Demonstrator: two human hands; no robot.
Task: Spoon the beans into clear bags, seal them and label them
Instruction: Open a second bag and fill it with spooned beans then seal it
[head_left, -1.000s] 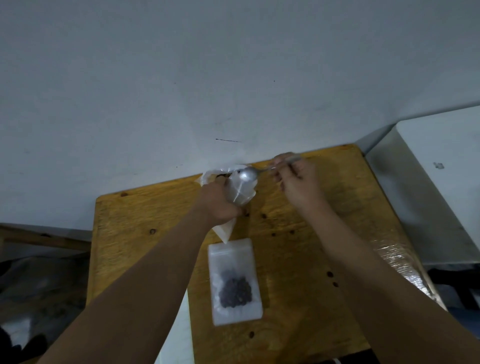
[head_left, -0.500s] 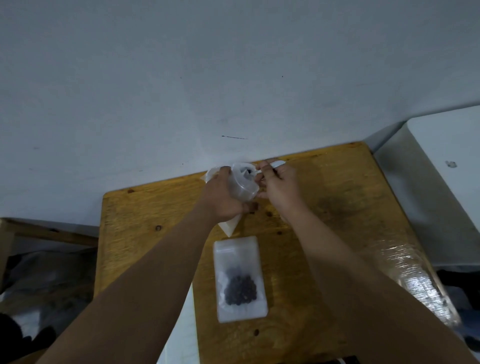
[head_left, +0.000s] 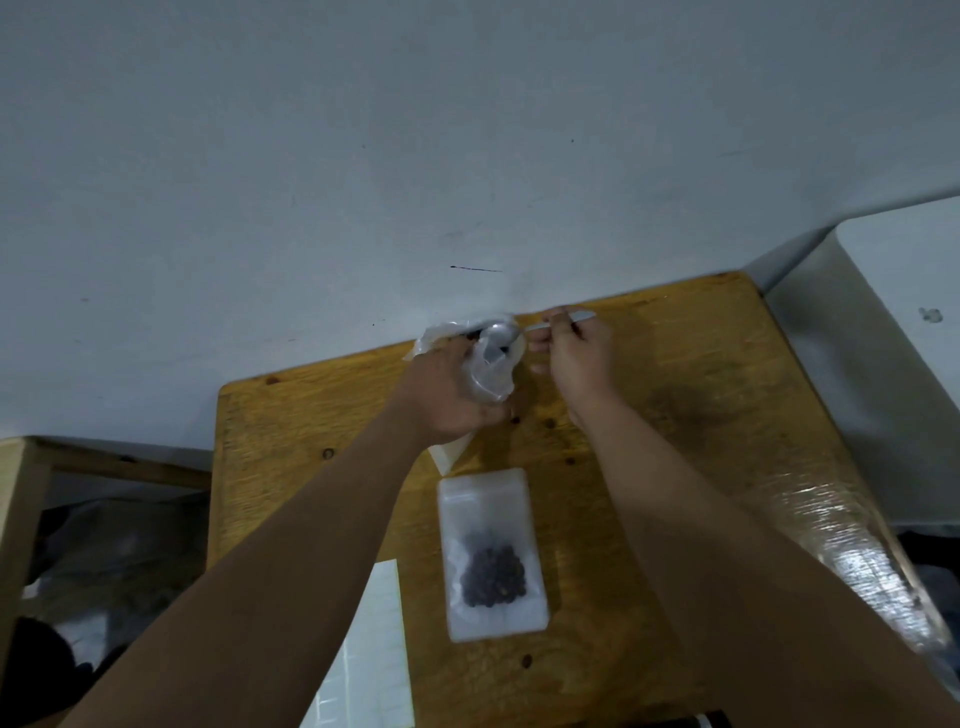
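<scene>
My left hand (head_left: 447, 395) grips a clear plastic bag (head_left: 493, 374) upright near the far edge of the wooden table (head_left: 675, 415). My right hand (head_left: 576, 353) pinches the handle of a metal spoon (head_left: 501, 335), whose bowl sits at the bag's mouth. A few dark beans show at the bag's opening. A second clear bag (head_left: 491, 556) with a heap of dark beans lies flat on the table, nearer to me.
A white sheet of labels (head_left: 374, 660) lies at the table's near left edge. A few loose beans dot the wood. Clear plastic wrap (head_left: 857, 551) covers the table's right edge. A wall stands right behind the table.
My right hand has drawn back to the right, pulling the spoon's bowl up to the bag's mouth after being close against the bag half a second ago.
</scene>
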